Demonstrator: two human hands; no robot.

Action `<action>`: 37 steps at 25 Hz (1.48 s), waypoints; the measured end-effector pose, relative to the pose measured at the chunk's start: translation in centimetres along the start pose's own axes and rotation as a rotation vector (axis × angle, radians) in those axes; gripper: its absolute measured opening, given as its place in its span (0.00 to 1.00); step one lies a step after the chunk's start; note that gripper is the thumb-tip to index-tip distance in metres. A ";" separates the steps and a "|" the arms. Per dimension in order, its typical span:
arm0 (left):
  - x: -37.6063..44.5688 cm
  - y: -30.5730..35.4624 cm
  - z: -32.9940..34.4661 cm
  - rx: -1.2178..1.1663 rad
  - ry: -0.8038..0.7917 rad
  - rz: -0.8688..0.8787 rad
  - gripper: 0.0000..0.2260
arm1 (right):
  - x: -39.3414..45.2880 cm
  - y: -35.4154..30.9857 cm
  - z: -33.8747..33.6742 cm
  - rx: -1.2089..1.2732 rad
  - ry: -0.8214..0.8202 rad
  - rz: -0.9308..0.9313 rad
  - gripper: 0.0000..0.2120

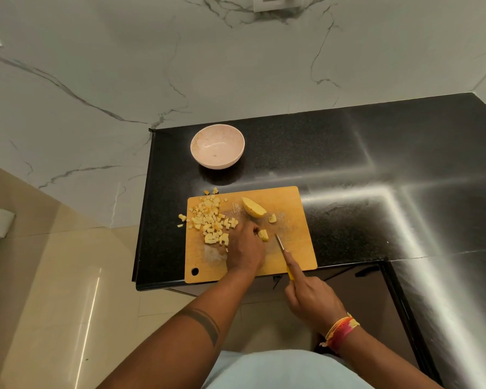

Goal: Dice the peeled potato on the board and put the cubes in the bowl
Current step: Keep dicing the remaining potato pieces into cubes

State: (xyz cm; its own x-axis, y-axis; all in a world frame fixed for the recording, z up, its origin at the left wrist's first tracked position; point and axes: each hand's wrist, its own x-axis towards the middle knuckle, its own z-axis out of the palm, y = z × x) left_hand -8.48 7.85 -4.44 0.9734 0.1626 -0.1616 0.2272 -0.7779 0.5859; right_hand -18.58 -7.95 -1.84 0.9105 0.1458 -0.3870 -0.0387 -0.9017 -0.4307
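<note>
A wooden cutting board point(289, 245) lies at the counter's front edge. A heap of potato cubes point(211, 220) covers its left part, with a few spilled onto the counter. A large uncut potato wedge point(253, 207) lies near the board's far edge, and a small piece point(272, 219) sits beside it. My left hand point(246, 249) rests on the board, its curled fingertips holding a small potato piece point(263, 235). My right hand point(310, 297) grips a yellow-handled knife point(280, 242), index finger along the blade's spine, tip just right of that piece. The pale pink bowl point(217, 150) stands empty behind the board.
The black granite counter point(362, 169) stretches right and back, with bright light reflections. A marble wall point(180, 66) rises behind it. The counter's left edge drops to a beige tiled floor point(54, 276). A dark cabinet front point(362, 290) sits below the counter.
</note>
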 end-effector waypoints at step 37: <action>1.5 -1.1 -1.5 0.098 -0.113 0.140 0.09 | 3.9 -3.9 0.5 -0.021 -0.023 -0.034 0.35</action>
State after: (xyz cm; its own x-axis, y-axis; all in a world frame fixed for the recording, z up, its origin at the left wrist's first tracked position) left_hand -7.25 9.85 -4.16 0.9844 -0.0158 -0.1751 0.0807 -0.8441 0.5300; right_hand -15.09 -3.64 -2.05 0.9013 0.1855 -0.3915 0.0008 -0.9044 -0.4266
